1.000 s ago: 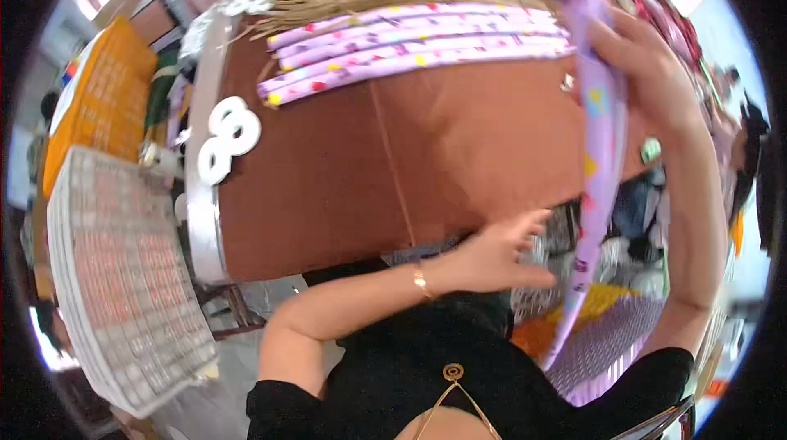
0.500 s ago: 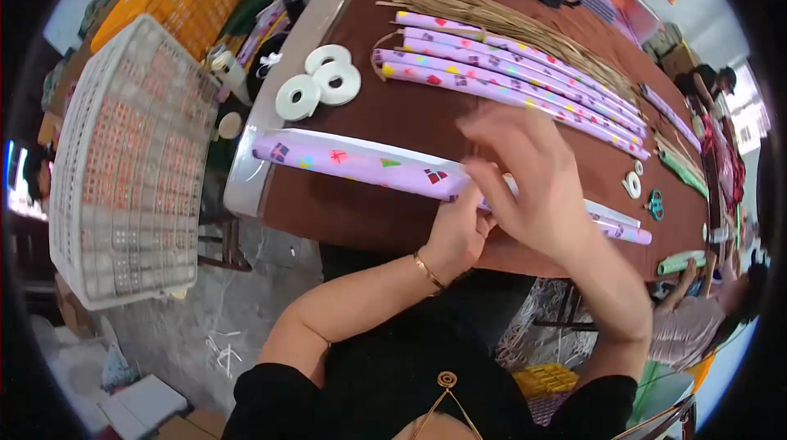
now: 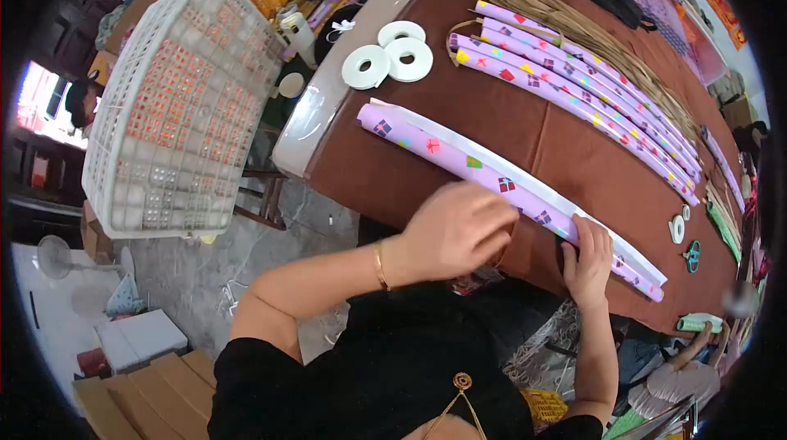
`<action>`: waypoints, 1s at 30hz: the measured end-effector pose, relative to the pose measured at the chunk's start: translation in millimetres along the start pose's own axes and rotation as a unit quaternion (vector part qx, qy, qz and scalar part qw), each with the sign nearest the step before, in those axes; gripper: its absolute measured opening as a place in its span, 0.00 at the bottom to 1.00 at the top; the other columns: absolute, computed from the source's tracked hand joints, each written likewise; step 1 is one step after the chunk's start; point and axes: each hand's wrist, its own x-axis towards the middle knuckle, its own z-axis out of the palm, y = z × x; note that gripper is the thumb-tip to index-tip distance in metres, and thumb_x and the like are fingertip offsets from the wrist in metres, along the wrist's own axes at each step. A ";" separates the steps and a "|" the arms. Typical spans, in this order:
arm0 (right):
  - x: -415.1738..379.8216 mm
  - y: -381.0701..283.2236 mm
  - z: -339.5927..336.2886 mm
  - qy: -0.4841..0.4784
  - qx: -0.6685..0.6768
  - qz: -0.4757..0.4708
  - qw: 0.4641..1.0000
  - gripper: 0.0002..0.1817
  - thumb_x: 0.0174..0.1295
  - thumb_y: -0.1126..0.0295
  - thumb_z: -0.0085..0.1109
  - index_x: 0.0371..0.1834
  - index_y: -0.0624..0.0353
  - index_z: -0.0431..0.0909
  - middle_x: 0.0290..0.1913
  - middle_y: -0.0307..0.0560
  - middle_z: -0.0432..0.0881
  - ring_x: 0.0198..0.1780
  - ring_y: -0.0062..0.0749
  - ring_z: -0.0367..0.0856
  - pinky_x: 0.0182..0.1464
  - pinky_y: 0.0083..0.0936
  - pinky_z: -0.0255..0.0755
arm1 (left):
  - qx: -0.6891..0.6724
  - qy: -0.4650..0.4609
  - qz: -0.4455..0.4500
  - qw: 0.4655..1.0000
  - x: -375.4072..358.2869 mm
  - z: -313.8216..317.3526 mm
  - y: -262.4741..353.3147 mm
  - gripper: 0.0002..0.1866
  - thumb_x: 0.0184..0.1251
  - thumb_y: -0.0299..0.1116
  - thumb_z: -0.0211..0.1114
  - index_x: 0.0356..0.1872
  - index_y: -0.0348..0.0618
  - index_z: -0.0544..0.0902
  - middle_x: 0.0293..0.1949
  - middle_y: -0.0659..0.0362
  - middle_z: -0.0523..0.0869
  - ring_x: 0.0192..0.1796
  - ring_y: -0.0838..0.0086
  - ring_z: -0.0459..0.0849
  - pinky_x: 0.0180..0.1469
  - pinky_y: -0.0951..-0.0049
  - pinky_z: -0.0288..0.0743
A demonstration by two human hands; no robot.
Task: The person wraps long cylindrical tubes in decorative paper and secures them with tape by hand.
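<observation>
A roll of lilac gift-wrapping paper [image 3: 474, 163] with a gift-box print lies slantwise along the table's near side, its white inner edge showing along the far side. My right hand [image 3: 589, 261] grips it toward its right end, fingers over the top and thumb on the near side. My left hand [image 3: 461, 229], slightly blurred, is raised just in front of the roll's middle. Its fingers are curled together, and whatever they may hold is hidden. Beyond lie several finished-looking lilac rolls [image 3: 566, 100] side by side, with brown paper strips [image 3: 566, 22] behind them.
White tape rolls [image 3: 409, 61] sit at the brown-covered table's [image 3: 344, 163] left end. Teal scissors [image 3: 693, 256] and a smaller tape roll [image 3: 676, 229] lie to the right. A tall white plastic crate [image 3: 176, 104] stands left. A person [image 3: 676, 387] handles a green roll [image 3: 699, 323].
My right hand has come down from the air onto the roll. My left hand has lifted off the roll and come nearer me. The view has shifted, showing more of the left side.
</observation>
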 end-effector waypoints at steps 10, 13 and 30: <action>1.4 13.3 -25.0 -0.080 0.009 -0.050 0.996 0.28 0.54 0.80 0.59 0.63 0.64 0.73 0.51 0.59 0.78 0.48 0.58 0.77 0.52 0.46 0.74 | 0.288 -0.108 0.051 0.950 11.6 -15.7 -67.8 0.19 0.54 0.31 0.68 0.48 0.41 0.80 0.45 0.54 0.81 0.52 0.60 0.80 0.57 0.59 0.73; 4.2 18.9 -24.1 -0.078 -0.021 -0.074 0.994 0.29 0.51 0.82 0.58 0.61 0.65 0.72 0.48 0.59 0.77 0.47 0.58 0.76 0.50 0.46 0.74 | 0.281 -0.213 0.027 0.935 27.5 -18.8 -74.9 0.16 0.52 0.32 0.69 0.42 0.42 0.78 0.39 0.55 0.81 0.48 0.60 0.81 0.50 0.59 0.75; -8.2 43.4 -46.9 -0.169 -0.017 -0.041 0.985 0.20 0.41 0.70 0.67 0.39 0.59 0.71 0.36 0.53 0.76 0.42 0.54 0.78 0.43 0.46 0.73 | 0.165 -0.259 -0.010 0.952 21.3 -26.1 -39.4 0.11 0.50 0.33 0.70 0.33 0.43 0.79 0.32 0.52 0.83 0.40 0.52 0.84 0.43 0.55 0.78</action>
